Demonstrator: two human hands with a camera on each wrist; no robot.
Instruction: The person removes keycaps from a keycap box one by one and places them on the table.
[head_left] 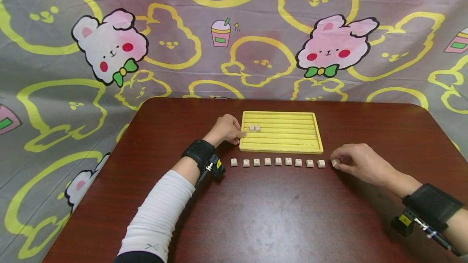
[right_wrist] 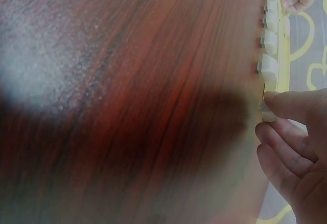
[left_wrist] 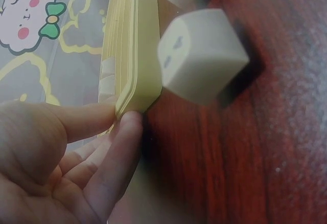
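Observation:
A yellow ridged tray lies on the table. My left hand pinches its left edge between thumb and fingers; in the left wrist view the thumb and fingers meet at the tray's corner. Two white keycaps sit side by side in one of the tray's grooves, near its left end. Along the tray's front side runs a row of several white keycaps with dark marks on top. At the right end of that row, my right hand pinches a keycap between thumb and fingers.
The dark red-brown wooden table extends around the tray, with rounded far corners. Behind it hangs a patterned cloth with cartoon figures. A wrist camera is strapped to the left wrist, another camera to the right.

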